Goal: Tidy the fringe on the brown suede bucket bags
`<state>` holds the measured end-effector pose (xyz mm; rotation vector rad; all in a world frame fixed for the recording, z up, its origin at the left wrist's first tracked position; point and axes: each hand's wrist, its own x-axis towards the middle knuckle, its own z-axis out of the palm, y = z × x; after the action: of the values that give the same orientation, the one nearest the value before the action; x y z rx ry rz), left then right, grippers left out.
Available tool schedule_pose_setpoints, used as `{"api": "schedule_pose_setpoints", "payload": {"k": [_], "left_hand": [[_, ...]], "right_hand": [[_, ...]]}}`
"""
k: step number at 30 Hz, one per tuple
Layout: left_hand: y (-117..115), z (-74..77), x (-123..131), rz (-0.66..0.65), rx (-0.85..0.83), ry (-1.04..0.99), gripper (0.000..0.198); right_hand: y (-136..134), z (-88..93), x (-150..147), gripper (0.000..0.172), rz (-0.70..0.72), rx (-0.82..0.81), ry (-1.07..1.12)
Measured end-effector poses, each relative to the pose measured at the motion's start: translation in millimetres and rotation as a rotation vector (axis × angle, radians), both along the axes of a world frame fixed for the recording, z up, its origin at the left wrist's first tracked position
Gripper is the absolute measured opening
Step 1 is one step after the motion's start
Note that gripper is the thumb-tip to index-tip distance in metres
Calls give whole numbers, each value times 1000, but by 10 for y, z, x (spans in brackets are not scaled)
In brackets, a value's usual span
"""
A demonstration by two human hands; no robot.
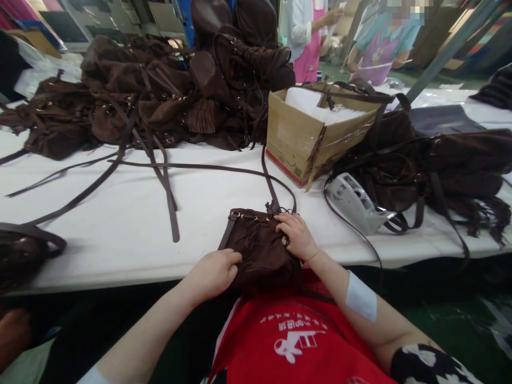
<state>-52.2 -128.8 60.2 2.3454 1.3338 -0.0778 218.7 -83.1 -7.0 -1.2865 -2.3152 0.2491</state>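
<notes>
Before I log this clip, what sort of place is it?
Probably a bag workshop or packing room: heaped dark-brown bags, a tape dispenser and an open cardboard box.

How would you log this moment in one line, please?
bag: at near edge of table; left hand: on its left side; right hand: on its upper right; box: beyond bag

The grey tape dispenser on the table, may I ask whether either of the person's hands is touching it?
No, the tape dispenser sits apart, while the left hand and right hand are on the brown bag.
</notes>
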Motion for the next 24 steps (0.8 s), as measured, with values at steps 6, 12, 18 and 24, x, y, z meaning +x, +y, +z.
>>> {"api": "schedule_pose_setpoints", "payload": {"k": [6, 12, 18, 24], "left_hand": [[-189, 286, -254, 88, -113, -82, 26], [-244, 481, -216, 99, -134, -212, 26], [-414, 530, -251, 85, -160, -237, 25], [-347, 459, -643, 282, 85, -85, 22]], "right_hand": [[8, -34, -14, 36, 43, 43, 58], [7, -47, 7, 34, 39, 57, 95], [5, -21, 6, 34, 34, 34, 101], [10, -38, 8, 31, 24, 7, 85]]}}
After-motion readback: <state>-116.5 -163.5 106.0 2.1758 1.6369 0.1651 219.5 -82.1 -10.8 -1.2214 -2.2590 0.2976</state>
